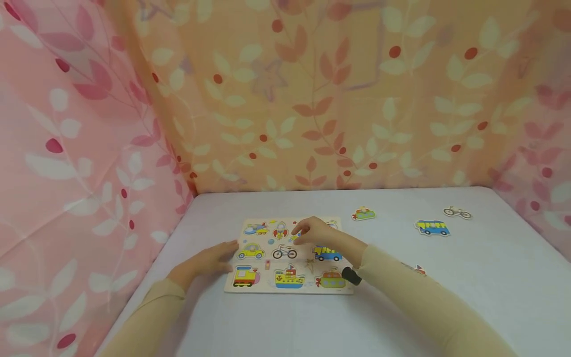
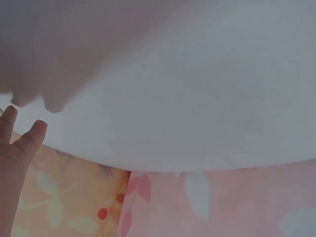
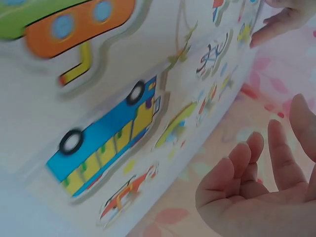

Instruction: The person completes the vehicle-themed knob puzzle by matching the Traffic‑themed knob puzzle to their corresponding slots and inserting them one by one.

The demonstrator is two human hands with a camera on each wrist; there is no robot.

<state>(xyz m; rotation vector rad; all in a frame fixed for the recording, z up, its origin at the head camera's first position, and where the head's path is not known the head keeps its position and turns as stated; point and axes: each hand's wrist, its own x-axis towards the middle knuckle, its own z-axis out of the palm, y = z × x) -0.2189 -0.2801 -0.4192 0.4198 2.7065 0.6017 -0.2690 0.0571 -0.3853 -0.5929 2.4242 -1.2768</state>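
A wooden vehicle puzzle board (image 1: 267,289) lies on the white table, with a yellow car (image 1: 251,251), a rocket (image 1: 280,231) and a train (image 1: 245,277) on it. My left hand (image 1: 207,260) touches the board's left edge with extended fingers. Over the upper middle of the board hovers my right hand (image 1: 318,233), just right of the rocket. In the right wrist view, its thumb and index finger (image 3: 282,153) stand apart with nothing between them; the other fingers bend loosely. A bus picture (image 3: 106,140) shows large there.
Loose pieces lie right of the board: a green submarine (image 1: 363,213), a blue bus (image 1: 432,227) and a bicycle (image 1: 457,212). Another piece (image 1: 420,269) is partly hidden by the right sleeve (image 1: 415,287). Floral curtains (image 1: 312,99) enclose the table's back and sides.
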